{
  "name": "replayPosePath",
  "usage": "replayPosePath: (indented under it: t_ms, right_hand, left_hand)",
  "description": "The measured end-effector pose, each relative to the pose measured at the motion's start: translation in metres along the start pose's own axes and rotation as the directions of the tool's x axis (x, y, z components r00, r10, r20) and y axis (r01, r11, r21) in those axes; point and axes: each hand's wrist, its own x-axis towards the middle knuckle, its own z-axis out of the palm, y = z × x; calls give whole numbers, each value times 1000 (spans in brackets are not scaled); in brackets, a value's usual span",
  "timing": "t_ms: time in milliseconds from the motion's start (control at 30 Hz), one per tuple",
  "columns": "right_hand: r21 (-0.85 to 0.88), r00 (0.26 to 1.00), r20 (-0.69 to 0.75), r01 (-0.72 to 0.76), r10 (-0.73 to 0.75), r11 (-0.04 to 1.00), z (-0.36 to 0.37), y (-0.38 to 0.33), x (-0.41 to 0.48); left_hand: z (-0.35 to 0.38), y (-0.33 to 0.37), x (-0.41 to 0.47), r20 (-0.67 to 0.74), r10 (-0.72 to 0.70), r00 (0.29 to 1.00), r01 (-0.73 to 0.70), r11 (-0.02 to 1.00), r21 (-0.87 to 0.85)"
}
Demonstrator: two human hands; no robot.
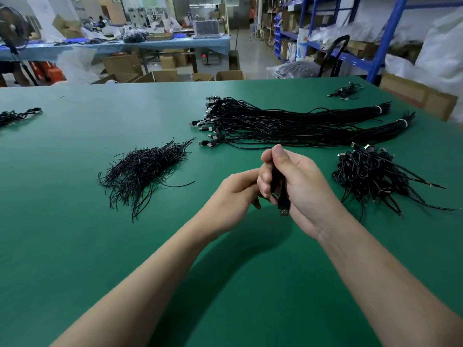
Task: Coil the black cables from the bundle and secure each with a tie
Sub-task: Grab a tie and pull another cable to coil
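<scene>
Head view: right hand [302,182] grips coiled cable [277,182] upright, plug [283,211] pointing down; left hand [235,194] pinches its side.

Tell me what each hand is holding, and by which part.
The right hand grips a coiled black cable around its middle, the USB plug sticking out below. The left hand curls against the coil; whether it pinches anything is hidden.

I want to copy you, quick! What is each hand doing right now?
Left hand: fingers curled; whether it pinches anything cannot be told.
Right hand: closed around a coiled black cable with a silver metal plug.
</scene>
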Motion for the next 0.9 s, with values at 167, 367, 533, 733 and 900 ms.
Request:
replayPosePath:
  t_ms: [167,367,533,733,900]
  right_hand:
    - [-29,998,54,-42,43,999,-4,0,1]
    - [-78,990,89,-106,112,991,-14,6,0]
    - [-186,970,142,-170,198,968,-23,16,0]
    - [-238,925,248,-229,287,944,-34,21,-4]
    - [-318,936,196,-223,294,922,-34,25,-5]
  left_hand:
    - [-11,-6,0,37,-10,999,14,992,-122]
    - [-29,-11,12,-79,9,997,2,991,134]
    - [-42,1,18,121,141,983,-173,930,323]
    - [-48,0,17,138,118,983,-162,915,370]
    - [-46,-8,13,121,152,981,-187,902,389]
